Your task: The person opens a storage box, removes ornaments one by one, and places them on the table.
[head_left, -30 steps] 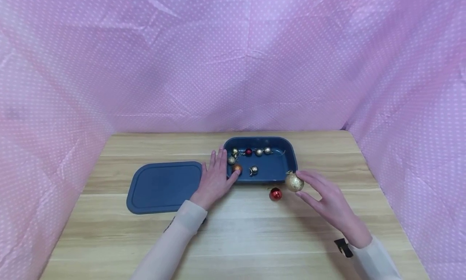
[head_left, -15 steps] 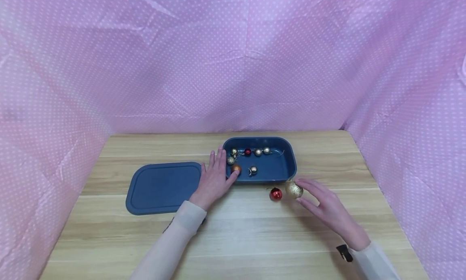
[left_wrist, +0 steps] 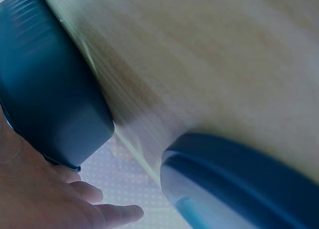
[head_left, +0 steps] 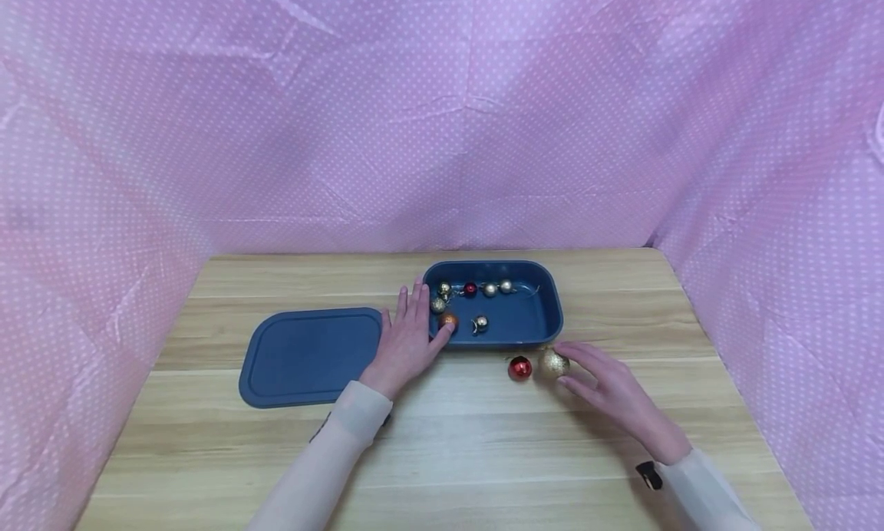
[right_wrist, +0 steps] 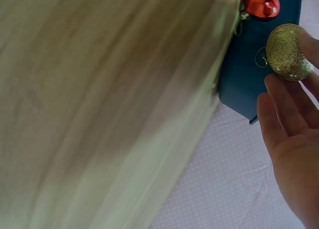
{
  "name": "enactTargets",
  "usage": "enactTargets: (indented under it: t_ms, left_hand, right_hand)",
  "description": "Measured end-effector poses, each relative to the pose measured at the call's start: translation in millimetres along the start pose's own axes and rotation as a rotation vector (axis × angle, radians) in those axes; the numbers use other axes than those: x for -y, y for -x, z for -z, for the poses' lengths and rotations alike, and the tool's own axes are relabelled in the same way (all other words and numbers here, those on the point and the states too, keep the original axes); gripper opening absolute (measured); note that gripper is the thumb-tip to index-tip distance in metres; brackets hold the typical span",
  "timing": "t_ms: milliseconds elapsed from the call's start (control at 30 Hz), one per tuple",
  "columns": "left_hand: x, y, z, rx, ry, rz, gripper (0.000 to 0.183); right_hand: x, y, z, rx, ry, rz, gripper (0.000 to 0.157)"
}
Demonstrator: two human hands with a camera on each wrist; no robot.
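At the front right corner of a dark blue box (head_left: pixel 521 320), my right hand (head_left: pixel 617 393) pinches a gold glitter bauble (head_left: pixel 553 364) between thumb and fingers. Its thin gold loop shows in the right wrist view. A shiny red bauble (head_left: pixel 520 368) lies on the table just left of the gold one. My left hand (head_left: pixel 407 343) rests on the box's left side, fingers extended along it and thumb over the rim by an orange bauble (head_left: pixel 447 321). In the left wrist view, its fingers (left_wrist: pixel 87 191) reach past the box wall (left_wrist: pixel 60 89).
Inside the box are several small baubles: gold ones, a dark red one (head_left: pixel 470 289) and a silvery one (head_left: pixel 481 324). A flat blue lid (head_left: pixel 311 358) lies left of the box on the wooden table (head_left: pixel 456 454). Pink dotted cloth (head_left: pixel 442 132) hangs behind and at both sides.
My right hand has lowered the gold bauble toward the table in front of the box, close beside the red bauble, which has shifted slightly left. The left hand has stayed put.
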State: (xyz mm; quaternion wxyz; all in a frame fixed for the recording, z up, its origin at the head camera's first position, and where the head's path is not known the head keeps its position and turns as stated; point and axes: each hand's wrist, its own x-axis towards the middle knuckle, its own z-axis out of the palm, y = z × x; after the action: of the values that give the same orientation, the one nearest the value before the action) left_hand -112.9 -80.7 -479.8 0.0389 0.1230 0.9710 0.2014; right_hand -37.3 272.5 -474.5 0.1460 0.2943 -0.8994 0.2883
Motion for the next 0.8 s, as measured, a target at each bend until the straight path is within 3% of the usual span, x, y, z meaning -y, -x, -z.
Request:
enactTargets:
  t_ms: [800]
  left_hand:
    - [-0.7, 0.6, 1.3, 0.007, -0.010, -0.001, 0.091]
  right_hand:
    - [-10.3, -4.1, -5.8, 0.206, -0.015, -0.149, 0.053]
